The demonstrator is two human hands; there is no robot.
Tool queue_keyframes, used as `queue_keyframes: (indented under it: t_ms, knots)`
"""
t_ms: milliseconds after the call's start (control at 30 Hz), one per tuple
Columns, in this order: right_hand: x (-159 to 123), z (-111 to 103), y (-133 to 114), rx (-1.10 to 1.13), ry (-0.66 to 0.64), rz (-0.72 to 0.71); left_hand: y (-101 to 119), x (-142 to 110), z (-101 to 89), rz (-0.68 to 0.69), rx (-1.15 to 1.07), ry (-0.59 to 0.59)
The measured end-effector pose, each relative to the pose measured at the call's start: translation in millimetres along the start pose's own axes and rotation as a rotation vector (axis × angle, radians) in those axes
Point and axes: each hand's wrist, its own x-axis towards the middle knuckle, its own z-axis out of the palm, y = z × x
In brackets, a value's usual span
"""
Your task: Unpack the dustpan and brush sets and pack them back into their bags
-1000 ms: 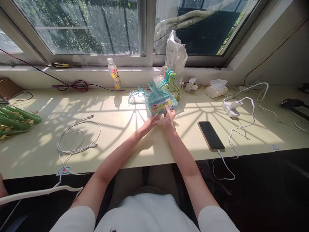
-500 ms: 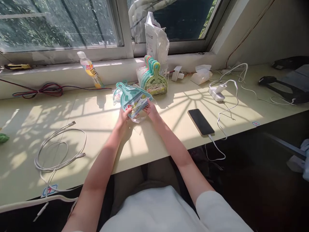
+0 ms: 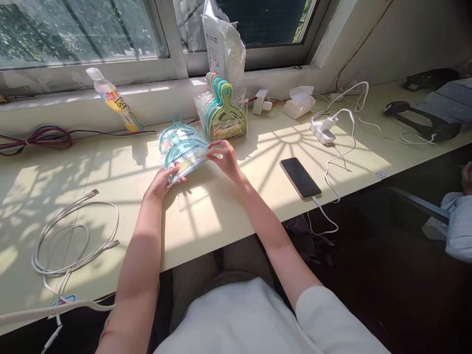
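Observation:
A teal mini dustpan and brush set in clear plastic wrap is held between my two hands above the table. My left hand grips its near left corner, thumb on top. At the right corner, my right hand pinches the wrap between thumb and fingers. Just behind lies another wrapped teal set, partly covered by the held one. Beyond my right hand, a row of several wrapped sets stands upright, a green one in front.
A drink bottle leans against the sill. A coiled white cable lies left; a phone on a charging cord lies right. A charger block, a tissue pack and a torn white bag are farther back. Another person's sleeve shows at far right.
My hands have moved left with the dustpan set, which has tilted. My right hand has shifted to a pinch at its right corner. The other teal set shows more behind. The view has turned slightly.

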Motion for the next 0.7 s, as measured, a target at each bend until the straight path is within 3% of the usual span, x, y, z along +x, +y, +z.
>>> queue_keyframes:
  t_ms: [133, 267, 400, 500, 567, 700]
  knots:
    - [-0.2, 7.1, 14.6, 0.004, 0.078, 0.024, -0.7, -5.0, 7.0, -0.111, 0.040, -0.116]
    - [-4.0, 17.9, 19.2, 0.036, 0.163, 0.094, -4.0, -3.7, 8.9, -0.057, 0.024, -0.187]
    - [-6.8, 24.3, 18.5, 0.221, 0.208, 0.212, -5.7, -1.9, 4.5, -0.019, 0.045, -0.182]
    - [-4.9, 17.9, 21.4, 0.458, 0.084, 0.444, -6.3, -1.8, 4.6, -0.007, 0.079, -0.175]
    - [-2.1, 9.7, 24.2, 0.584, 0.033, 0.525, -6.8, -2.7, 8.6, 0.041, 0.090, -0.179]
    - [3.5, -8.0, 25.2, 0.654, 0.238, 0.529, -10.2, -6.3, 27.4, 0.234, 0.110, -0.235]
